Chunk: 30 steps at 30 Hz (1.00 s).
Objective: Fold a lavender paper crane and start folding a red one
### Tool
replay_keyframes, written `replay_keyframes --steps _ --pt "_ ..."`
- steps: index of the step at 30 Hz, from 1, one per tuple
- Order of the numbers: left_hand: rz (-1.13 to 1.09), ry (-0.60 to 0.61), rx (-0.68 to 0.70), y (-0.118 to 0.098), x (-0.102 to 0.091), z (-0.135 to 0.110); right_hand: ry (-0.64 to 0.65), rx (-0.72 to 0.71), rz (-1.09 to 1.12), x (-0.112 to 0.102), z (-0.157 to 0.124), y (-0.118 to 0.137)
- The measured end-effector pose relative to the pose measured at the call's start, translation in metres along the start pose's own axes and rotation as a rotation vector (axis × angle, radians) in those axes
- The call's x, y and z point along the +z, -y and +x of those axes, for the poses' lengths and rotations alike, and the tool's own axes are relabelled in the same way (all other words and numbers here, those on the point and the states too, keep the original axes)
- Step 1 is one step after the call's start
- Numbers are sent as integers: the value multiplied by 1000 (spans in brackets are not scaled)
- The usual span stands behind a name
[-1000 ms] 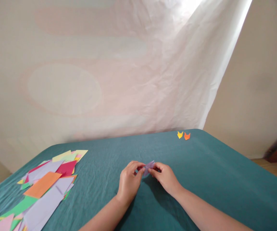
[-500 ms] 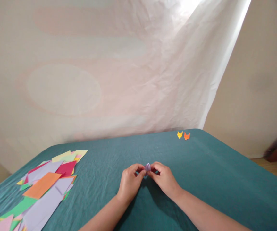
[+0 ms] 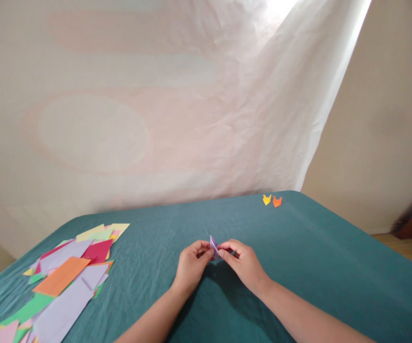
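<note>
A small folded piece of lilac paper (image 3: 213, 245) stands between my fingertips, a little above the green cloth, its pointed end upward. My left hand (image 3: 193, 262) pinches its left side between thumb and fingers. From the right, my right hand (image 3: 243, 263) grips its other edge with thumb and forefinger. The lower part of the fold is partly hidden by my fingers. Farther off, a yellow folded paper bird (image 3: 266, 200) and an orange folded paper bird (image 3: 277, 202) lie side by side near the back right edge.
Coloured paper sheets, among them an orange sheet (image 3: 62, 276), a lilac sheet (image 3: 65, 305) and a red sheet (image 3: 98, 251), lie in a loose pile at the left. The green-covered table (image 3: 156, 228) ends at a pale hanging sheet (image 3: 177, 143) behind it.
The lilac paper has turned between my fingers, so it now looks taller and narrower, with its point up and slightly left. Both hands stay close together in nearly the same place.
</note>
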<state>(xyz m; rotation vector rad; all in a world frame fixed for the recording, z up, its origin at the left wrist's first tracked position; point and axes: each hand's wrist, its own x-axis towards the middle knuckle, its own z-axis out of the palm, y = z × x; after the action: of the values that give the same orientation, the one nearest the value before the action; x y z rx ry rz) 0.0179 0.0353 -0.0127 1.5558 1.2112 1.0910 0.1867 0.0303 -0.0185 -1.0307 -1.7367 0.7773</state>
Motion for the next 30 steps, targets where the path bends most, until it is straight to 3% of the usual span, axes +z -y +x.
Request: replay_keyframes --steps 7,11,16,22,30 --pt "40 -5 20 -1 0 0 -4 -19 -50 1 0 -3" --pt "-15 43 9 -4 2 -4 -75 -102 -214 3 -2 -3" --pt "-61 57 -19 -3 6 -5 -62 -193 -378 7 -7 2" --pt "-55 52 -33 -2 6 -3 -124 -138 -336 10 -8 -1" --pt "-178 74 -69 -3 6 -4 -93 -203 -333 6 -8 5"
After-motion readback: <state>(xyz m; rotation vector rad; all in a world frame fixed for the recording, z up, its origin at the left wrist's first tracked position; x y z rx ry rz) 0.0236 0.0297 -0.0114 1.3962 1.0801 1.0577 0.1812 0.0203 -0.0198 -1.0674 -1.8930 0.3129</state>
